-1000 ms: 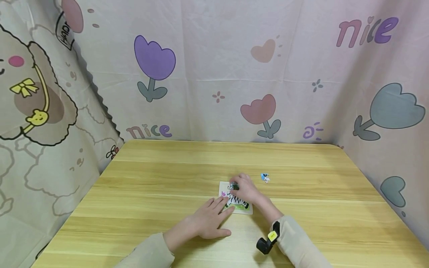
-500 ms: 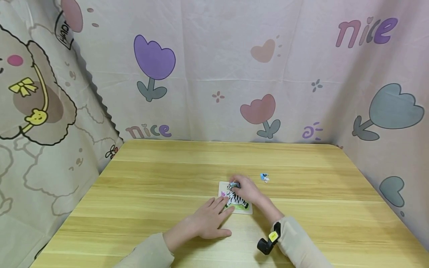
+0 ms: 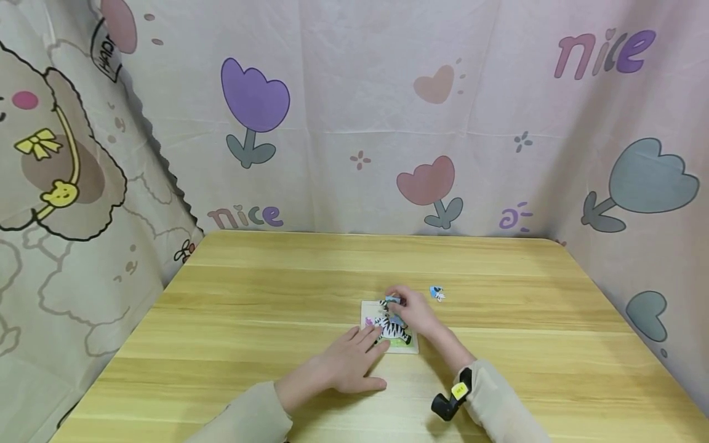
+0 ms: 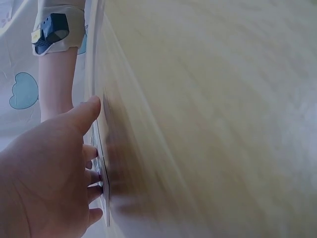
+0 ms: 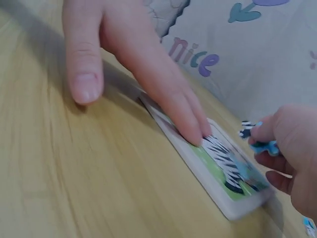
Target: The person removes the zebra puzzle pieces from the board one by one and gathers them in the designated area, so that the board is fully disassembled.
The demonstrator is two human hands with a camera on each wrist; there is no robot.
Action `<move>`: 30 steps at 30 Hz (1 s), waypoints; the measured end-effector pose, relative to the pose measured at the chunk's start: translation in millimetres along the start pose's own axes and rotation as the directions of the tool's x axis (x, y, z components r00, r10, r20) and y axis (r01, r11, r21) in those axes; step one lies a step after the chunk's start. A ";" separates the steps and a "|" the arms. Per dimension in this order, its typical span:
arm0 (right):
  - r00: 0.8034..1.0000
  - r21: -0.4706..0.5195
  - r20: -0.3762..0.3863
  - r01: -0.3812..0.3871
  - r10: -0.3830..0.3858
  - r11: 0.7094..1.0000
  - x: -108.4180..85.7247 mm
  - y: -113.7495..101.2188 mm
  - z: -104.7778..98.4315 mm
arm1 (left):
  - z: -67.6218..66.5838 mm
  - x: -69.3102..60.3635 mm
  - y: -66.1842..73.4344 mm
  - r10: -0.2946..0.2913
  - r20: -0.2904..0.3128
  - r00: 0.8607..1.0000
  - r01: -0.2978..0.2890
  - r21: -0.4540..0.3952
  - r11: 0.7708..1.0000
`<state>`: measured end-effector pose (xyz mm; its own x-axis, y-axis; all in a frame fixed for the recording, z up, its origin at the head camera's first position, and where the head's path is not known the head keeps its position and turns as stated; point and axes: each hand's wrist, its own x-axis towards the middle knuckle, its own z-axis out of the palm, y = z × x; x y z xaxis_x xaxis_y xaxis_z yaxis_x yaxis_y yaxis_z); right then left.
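Where printed cloth (image 3: 343, 92) hangs behind a wood-grain counter (image 3: 249, 295): one zebra puzzle (image 3: 404, 346).
Left hand (image 3: 354, 363), fingers straight, rests on puzzle; right hand (image 3: 416, 312) pinches piece (image 5: 265, 147) at its far edge; loose piece (image 3: 437, 293) lies right.

Table (image 3: 249, 295) wood-look, v. smooth, semi-gloss; curtain (image 3: 343, 80) & sleeve (image 3: 501, 400) matt cloth w/ creases; puzzle board (image 5: 226, 206) smooth.

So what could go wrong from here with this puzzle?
The held piece, pinched by the right hand above the puzzle board, might slip or go in crooked.
The left hand touches the puzzle board; a shift there could slide it.
The loose piece lies near the right hand, which may nudge it.
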<state>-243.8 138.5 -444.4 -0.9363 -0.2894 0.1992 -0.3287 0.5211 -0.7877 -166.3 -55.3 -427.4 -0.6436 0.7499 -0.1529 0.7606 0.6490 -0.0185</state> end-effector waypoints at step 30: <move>0.913 -0.079 -0.265 -0.342 0.311 0.936 -22.8 76.9 -108.9 | -3.3 -4.9 -0.4 0.008 0.001 1.000 -0.008 -0.017 1.000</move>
<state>-261.2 272.6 -446.0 -0.9897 0.1107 0.0910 0.0030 0.6505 -0.7595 -163.7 -58.8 -423.4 -0.6375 0.7548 -0.1545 0.7641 0.6451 -0.0010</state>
